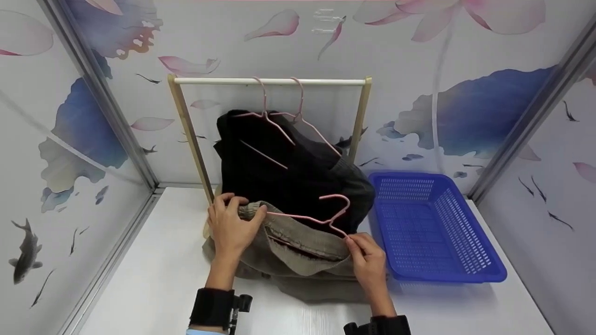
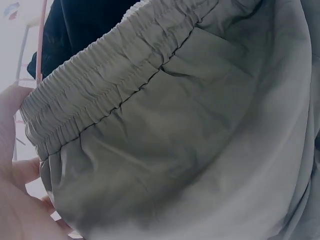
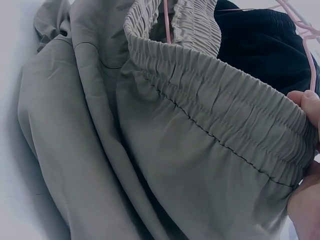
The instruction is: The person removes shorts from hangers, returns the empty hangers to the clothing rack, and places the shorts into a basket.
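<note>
A pair of grey-khaki elastic-waist pants (image 1: 298, 265) lies over the white table in front of the rack, its gathered waistband (image 3: 220, 82) facing up. A pink hanger (image 1: 348, 203) sits with its arms at the waistband opening and its hook sticking up. At the left end of the waistband, my left hand (image 1: 233, 230) pinches the fabric between thumb and fingers. My right hand (image 1: 371, 256) pinches the opposite end, where the hanger's right arm meets the cloth. In both wrist views the waistband is held stretched and the hanger's lower parts are partly hidden.
Behind stands a small rack with a white rod (image 1: 214, 81) and wooden posts. Dark garments (image 1: 265, 181) hang from it on two pink hangers (image 1: 264, 100). To the right is a blue perforated basket (image 1: 493, 267). Patterned panels enclose the table (image 1: 139, 279).
</note>
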{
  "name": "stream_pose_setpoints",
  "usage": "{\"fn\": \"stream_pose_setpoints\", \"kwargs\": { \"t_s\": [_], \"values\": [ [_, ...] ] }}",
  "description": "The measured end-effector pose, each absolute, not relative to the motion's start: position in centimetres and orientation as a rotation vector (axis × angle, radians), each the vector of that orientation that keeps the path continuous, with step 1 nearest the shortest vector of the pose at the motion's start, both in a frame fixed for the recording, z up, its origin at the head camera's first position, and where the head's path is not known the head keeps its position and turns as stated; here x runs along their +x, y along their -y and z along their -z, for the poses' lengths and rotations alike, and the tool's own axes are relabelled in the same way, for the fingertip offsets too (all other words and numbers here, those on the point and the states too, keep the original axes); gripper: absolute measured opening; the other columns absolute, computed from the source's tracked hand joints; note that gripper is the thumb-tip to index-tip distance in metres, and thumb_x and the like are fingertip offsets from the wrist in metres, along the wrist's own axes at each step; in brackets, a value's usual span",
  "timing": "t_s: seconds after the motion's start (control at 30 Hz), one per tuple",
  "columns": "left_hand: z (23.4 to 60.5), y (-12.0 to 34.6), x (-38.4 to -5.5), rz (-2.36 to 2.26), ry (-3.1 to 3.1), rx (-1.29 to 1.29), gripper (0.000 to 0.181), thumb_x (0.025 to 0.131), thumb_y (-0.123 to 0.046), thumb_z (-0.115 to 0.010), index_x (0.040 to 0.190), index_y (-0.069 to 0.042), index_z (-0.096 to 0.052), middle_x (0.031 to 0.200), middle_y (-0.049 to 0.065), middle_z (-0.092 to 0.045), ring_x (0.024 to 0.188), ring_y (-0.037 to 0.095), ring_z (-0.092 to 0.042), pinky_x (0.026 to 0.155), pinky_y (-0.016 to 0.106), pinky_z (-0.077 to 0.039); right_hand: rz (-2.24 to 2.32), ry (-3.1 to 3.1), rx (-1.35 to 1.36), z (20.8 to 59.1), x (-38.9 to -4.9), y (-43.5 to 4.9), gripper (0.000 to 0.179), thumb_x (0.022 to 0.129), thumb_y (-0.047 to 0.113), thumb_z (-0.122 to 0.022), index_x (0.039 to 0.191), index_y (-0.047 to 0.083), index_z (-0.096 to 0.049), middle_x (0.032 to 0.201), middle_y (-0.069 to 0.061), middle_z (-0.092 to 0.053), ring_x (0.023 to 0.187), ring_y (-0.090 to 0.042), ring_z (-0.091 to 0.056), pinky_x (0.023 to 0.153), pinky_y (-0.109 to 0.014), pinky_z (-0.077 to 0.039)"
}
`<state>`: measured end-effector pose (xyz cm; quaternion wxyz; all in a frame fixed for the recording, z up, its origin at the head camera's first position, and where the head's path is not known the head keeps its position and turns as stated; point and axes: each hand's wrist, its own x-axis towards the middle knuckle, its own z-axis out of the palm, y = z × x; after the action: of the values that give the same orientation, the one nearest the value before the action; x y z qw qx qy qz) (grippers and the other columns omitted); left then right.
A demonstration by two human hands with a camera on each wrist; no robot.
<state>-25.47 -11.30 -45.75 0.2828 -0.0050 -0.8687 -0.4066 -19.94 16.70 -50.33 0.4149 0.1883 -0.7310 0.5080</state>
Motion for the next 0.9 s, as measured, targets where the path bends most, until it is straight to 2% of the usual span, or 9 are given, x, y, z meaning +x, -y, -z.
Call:
{"fn": "stream_pose_setpoints", "kwargs": {
  "t_s": [0.23, 0.4, 0.67, 0.9],
  "values": [
    [46.0, 11.5, -25.6, 1.102, 2.34, 0.065, 0.045, 0.086, -0.043, -0.079, 0.107, -0.003, -0.07, 0.136, 0.022, -0.046, 0.133, 0.046, -0.037, 0.11, 0.064, -0.029, -1.287, 1.843, 0.454, 50.3, -19.8, -16.6, 0.021, 0.079, -0.03, -0.065, 0.081, -0.011, -0.071, 0.076, -0.02, -0.066, 0.065, -0.021, -0.058, 0.06, -0.017, -0.045],
    [46.2, 11.6, -25.7, 1.147, 2.372, 0.113, 0.048, 0.089, -0.043, -0.078, 0.111, -0.003, -0.067, 0.135, 0.022, -0.043, 0.133, 0.046, -0.037, 0.107, 0.063, -0.035, -1.3, 1.84, 0.461, 50.9, -20.0, -16.7, 0.021, 0.079, -0.031, -0.065, 0.08, -0.011, -0.07, 0.074, -0.02, -0.065, 0.063, -0.022, -0.056, 0.058, -0.018, -0.044],
    [46.6, 11.8, -26.0, 1.247, 2.396, 0.204, 0.049, 0.093, -0.045, -0.073, 0.111, -0.002, -0.058, 0.134, 0.021, -0.041, 0.13, 0.043, -0.04, 0.102, 0.059, -0.04, -1.319, 1.851, 0.465, 53.5, -21.3, -17.5, 0.024, 0.082, -0.026, -0.067, 0.083, -0.003, -0.074, 0.076, -0.014, -0.067, 0.067, -0.016, -0.058, 0.062, -0.016, -0.045],
    [47.0, 12.0, -25.9, 1.323, 2.333, 0.247, 0.048, 0.098, -0.043, -0.069, 0.114, 0.001, -0.057, 0.132, 0.024, -0.042, 0.125, 0.042, -0.045, 0.099, 0.059, -0.042, -1.361, 1.879, 0.525, 53.8, -21.3, -17.8, 0.023, 0.085, -0.024, -0.065, 0.087, -0.003, -0.074, 0.079, -0.015, -0.067, 0.064, -0.015, -0.055, 0.058, -0.019, -0.043]
  ]
}}
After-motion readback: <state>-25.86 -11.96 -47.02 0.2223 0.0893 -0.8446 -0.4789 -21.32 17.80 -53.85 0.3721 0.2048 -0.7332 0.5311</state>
